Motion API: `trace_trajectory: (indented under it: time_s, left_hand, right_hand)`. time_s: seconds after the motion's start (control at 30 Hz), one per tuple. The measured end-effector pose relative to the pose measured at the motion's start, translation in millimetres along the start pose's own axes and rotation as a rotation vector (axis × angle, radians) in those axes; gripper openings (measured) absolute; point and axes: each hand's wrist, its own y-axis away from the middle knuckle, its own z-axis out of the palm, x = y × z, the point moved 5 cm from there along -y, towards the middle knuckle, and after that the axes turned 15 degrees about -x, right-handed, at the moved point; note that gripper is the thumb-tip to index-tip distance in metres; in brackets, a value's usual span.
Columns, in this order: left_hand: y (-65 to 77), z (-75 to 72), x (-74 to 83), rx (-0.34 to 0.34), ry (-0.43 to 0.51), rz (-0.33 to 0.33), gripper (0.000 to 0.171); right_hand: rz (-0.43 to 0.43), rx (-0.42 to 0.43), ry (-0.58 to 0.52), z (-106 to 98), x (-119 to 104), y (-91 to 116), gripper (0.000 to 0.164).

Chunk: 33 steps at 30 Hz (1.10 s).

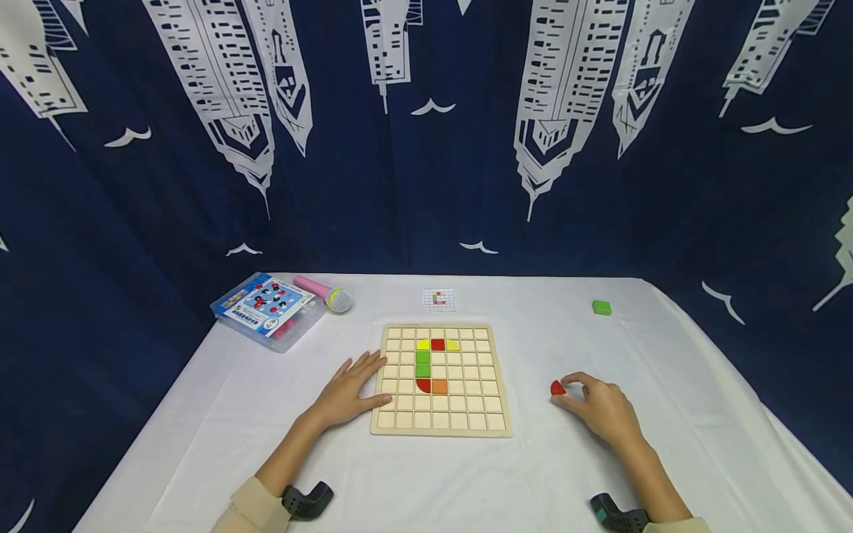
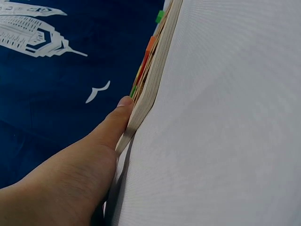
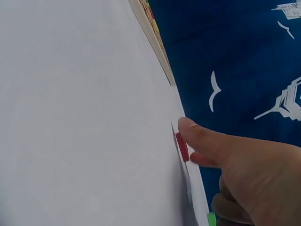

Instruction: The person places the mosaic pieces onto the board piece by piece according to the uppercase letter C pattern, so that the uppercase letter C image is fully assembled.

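Observation:
A wooden grid board (image 1: 404,421) lies on the table, with my left hand (image 1: 346,392) spread along its left edge, fingers straight and thumb on the rim. In the left wrist view the thumb (image 2: 123,102) touches the board's side. Set into the grid are a red square (image 1: 437,344) between two yellow quarter-round pieces (image 1: 453,346), green squares (image 1: 423,357) below, then a red quarter-round piece (image 1: 423,385) and an orange square (image 1: 440,386). Right of the board, my right hand (image 1: 603,409) pinches another red quarter-round piece (image 1: 557,388) between thumb and forefinger, close over the cloth.
A small pattern card (image 1: 439,300) lies behind the board. At the back left sits a clear plastic case (image 1: 266,307) with a pink microphone (image 1: 323,291) beside it. A green block (image 1: 602,307) rests at the back right. A dark blue curtain (image 1: 400,185) hangs behind the table.

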Motion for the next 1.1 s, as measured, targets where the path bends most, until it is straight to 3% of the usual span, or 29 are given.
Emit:
trace_trajectory:
  time_s: [0.13,0.33,0.53,0.8,0.97,1.1]
  left_hand:
    - [0.4,-0.7,0.7,-0.003,-0.004,-0.004,0.076]
    - [0.9,-0.2,0.1,-0.006,0.008,-0.012,0.076]
    - [0.8,1.9,-1.0,-0.005,0.001,-0.015,0.077]
    - [0.5,-0.4,-0.1,-0.005,0.008,-0.016,0.078]
    - [0.2,-0.7,0.8,-0.002,0.002,-0.013,0.077]
    - [0.5,-0.6,2.0,-0.003,0.007,-0.006,0.076]
  right_hand:
    - [0.003,-0.033,0.009,7,-2,-4,0.046]
    - [-0.086,-0.039,-0.023,10,-11,-9,0.033]
    - [-0.063,-0.01,-0.042,2,8,-6,0.029]
    - [-0.14,-0.037,-0.117,8,12,-15,0.024]
    - [-0.171,-0.054,-0.139,13,-1,-23,0.023]
    - [-0.246,-0.057,-0.185,16,-32,-31,0.021]
